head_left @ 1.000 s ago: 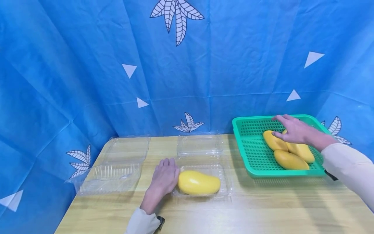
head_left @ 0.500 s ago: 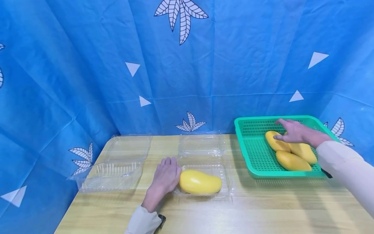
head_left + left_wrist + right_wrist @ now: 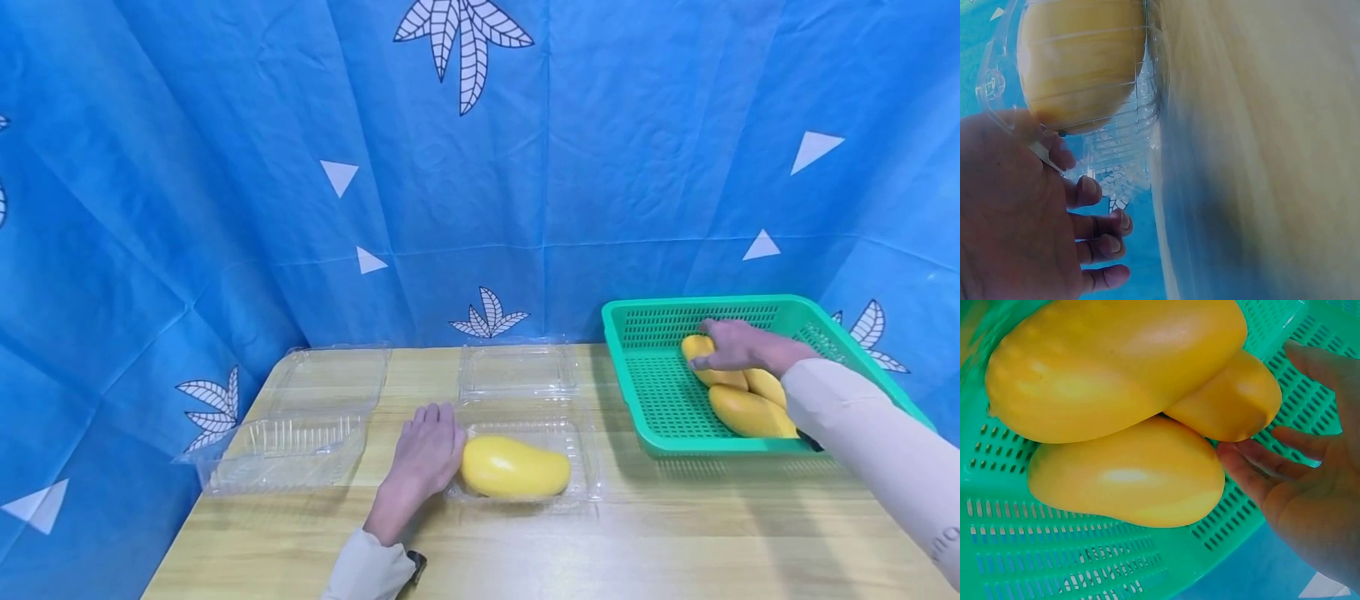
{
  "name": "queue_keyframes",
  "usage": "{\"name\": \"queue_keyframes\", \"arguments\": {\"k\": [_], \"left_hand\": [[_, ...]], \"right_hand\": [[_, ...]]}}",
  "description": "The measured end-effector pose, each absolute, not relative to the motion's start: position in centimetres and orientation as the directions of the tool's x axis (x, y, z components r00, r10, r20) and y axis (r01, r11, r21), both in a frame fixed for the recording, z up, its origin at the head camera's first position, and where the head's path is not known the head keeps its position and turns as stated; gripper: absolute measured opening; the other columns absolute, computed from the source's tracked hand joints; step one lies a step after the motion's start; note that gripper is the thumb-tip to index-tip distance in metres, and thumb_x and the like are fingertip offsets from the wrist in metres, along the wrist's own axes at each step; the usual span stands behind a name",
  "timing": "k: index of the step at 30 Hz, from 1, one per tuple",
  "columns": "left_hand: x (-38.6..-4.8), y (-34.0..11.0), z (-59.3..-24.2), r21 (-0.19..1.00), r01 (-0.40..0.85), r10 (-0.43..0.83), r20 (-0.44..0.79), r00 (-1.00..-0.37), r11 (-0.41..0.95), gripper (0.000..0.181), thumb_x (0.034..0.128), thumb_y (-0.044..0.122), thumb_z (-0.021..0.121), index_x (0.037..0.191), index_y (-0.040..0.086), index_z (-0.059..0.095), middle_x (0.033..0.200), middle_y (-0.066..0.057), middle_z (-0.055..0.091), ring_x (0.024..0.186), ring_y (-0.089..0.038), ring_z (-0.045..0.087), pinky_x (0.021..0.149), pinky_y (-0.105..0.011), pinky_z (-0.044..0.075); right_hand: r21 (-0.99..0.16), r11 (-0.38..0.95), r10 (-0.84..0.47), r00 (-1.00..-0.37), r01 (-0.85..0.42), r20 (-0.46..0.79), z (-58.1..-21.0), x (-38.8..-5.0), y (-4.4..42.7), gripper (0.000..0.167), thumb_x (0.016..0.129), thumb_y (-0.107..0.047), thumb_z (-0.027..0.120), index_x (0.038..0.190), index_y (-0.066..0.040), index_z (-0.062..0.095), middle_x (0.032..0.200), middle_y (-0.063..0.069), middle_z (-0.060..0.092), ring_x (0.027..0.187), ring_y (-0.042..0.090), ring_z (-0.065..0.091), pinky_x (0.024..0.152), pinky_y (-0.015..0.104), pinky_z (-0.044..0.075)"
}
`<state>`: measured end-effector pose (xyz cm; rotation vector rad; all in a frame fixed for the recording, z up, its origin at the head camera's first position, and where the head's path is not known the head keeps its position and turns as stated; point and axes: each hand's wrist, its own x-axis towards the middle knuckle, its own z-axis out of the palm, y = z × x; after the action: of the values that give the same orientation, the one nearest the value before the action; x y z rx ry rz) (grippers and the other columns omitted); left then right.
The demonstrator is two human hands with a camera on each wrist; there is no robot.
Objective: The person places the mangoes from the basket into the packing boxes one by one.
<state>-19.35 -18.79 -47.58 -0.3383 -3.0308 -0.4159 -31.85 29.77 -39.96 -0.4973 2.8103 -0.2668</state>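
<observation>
the right hand (image 3: 731,343) is over the left-hand mango (image 3: 696,347) in the green basket (image 3: 720,447), which sits by the back edge of the table (image 3: 675,525). its thumb and fingers are spread about the fruit's left end and grip nothing; whether a fingertip touches the skin cannot be told. a good pick-up would set the thumb on the near side and the fingers on the far side, work toward the thicker middle, and only then squeeze. the skin looks smooth, so broad contact should beat a fingertip pinch. the front mango (image 3: 750,411) lies against it, so a straight lift, clear of the basket's left rim, ought to disturb the pile least.

the left hand (image 3: 427,446) rests at the left rim of the clear container (image 3: 573,437), fingers loosely bent and not wrapped round it. light pressure there seems enough, as the plastic looks thin and could flex. one packed mango (image 3: 513,468) lies inside, toward the front wall, with the open lid (image 3: 517,371) laid back toward the table's back edge.
</observation>
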Motion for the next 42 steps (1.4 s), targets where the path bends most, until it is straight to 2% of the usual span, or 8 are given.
{"name": "queue_keyframes", "arguments": {"k": [7, 17, 21, 26, 29, 32, 38, 42], "left_hand": [[-19.3, -18.8, -47.6, 0.233, 0.238, 0.219, 0.102, -0.97, 0.943, 0.02, 0.1048, 0.022, 0.043, 0.088, 0.011, 0.043, 0.08, -0.004, 0.04, 0.076, -0.023, 0.037, 0.071, -0.036, 0.034], [-19.2, -18.7, -47.4, 0.232, 0.25, 0.229, 0.114, -0.967, 0.94, 0.021, 0.1053, 0.022, 0.043, 0.088, 0.011, 0.043, 0.079, -0.004, 0.04, 0.074, -0.021, 0.037, 0.069, -0.035, 0.034], [-19.3, -18.7, -47.5, 0.235, 0.254, 0.231, 0.121, -0.965, 0.938, 0.021, 0.105, 0.021, 0.043, 0.088, 0.01, 0.044, 0.079, -0.004, 0.04, 0.073, -0.021, 0.037, 0.068, -0.034, 0.034], [-19.3, -18.7, -47.4, 0.232, 0.253, 0.228, 0.131, -0.965, 0.939, 0.02, 0.1046, 0.021, 0.043, 0.087, 0.01, 0.044, 0.079, -0.004, 0.04, 0.073, -0.021, 0.038, 0.068, -0.035, 0.035], [-19.3, -18.6, -47.5, 0.242, 0.251, 0.227, 0.122, -0.966, 0.937, 0.02, 0.1048, 0.021, 0.043, 0.088, 0.01, 0.044, 0.079, -0.004, 0.041, 0.073, -0.021, 0.038, 0.069, -0.035, 0.035], [-19.2, -18.6, -47.6, 0.252, 0.249, 0.227, 0.113, -0.967, 0.935, 0.02, 0.105, 0.021, 0.042, 0.088, 0.01, 0.044, 0.079, -0.004, 0.041, 0.072, -0.021, 0.038, 0.069, -0.035, 0.035], [-19.2, -18.6, -47.6, 0.258, 0.244, 0.223, 0.109, -0.969, 0.935, 0.021, 0.105, 0.021, 0.042, 0.088, 0.01, 0.044, 0.079, -0.005, 0.04, 0.073, -0.021, 0.037, 0.069, -0.035, 0.034], [-19.3, -18.7, -47.6, 0.26, 0.244, 0.221, 0.113, -0.969, 0.934, 0.021, 0.105, 0.021, 0.043, 0.088, 0.01, 0.044, 0.079, -0.005, 0.041, 0.073, -0.022, 0.037, 0.069, -0.035, 0.035]], "right_hand": [[-0.195, 0.925, -0.369, -0.895, -0.326, -0.253, -40.6, -32.4, 29.8, 0.075, 0.092, -0.032, 0.073, 0.127, 0.027, 0.044, 0.125, 0.046, 0.051, 0.119, 0.063, 0.047, 0.097, 0.067, 0.043], [-0.167, 0.945, -0.325, -0.867, -0.282, -0.378, -39.9, -31.9, 28.8, 0.087, 0.095, -0.032, 0.071, 0.139, 0.029, 0.029, 0.138, 0.052, 0.035, 0.125, 0.066, 0.04, 0.099, 0.068, 0.041], [-0.164, 0.951, -0.306, -0.862, -0.261, -0.403, -39.9, -32.2, 28.6, 0.083, 0.095, -0.033, 0.071, 0.137, 0.027, 0.034, 0.135, 0.049, 0.041, 0.121, 0.063, 0.046, 0.096, 0.066, 0.044], [-0.187, 0.948, -0.313, -0.857, -0.257, -0.41, -40.3, -32.8, 28.5, 0.064, 0.093, -0.031, 0.073, 0.121, 0.021, 0.048, 0.11, 0.033, 0.057, 0.098, 0.046, 0.058, 0.082, 0.053, 0.048], [-0.192, 0.948, -0.313, -0.844, -0.252, -0.435, -40.7, -32.9, 28.5, 0.046, 0.093, -0.027, 0.073, 0.11, 0.011, 0.053, 0.093, 0.018, 0.056, 0.085, 0.034, 0.055, 0.075, 0.045, 0.045], [-0.186, 0.948, -0.315, -0.837, -0.257, -0.448, -41.0, -33.0, 28.6, 0.036, 0.093, -0.023, 0.073, 0.104, 0.005, 0.054, 0.089, 0.012, 0.054, 0.08, 0.028, 0.052, 0.072, 0.042, 0.045], [-0.183, 0.94, -0.339, -0.839, -0.287, -0.425, -40.5, -32.8, 28.6, 0.054, 0.093, -0.023, 0.072, 0.12, 0.018, 0.05, 0.103, 0.024, 0.06, 0.091, 0.038, 0.06, 0.079, 0.05, 0.051], [-0.197, 0.941, -0.332, -0.852, -0.274, -0.404, -39.9, -32.8, 28.6, 0.056, 0.093, -0.025, 0.07, 0.12, 0.019, 0.047, 0.101, 0.024, 0.058, 0.091, 0.039, 0.058, 0.079, 0.051, 0.049]]}}
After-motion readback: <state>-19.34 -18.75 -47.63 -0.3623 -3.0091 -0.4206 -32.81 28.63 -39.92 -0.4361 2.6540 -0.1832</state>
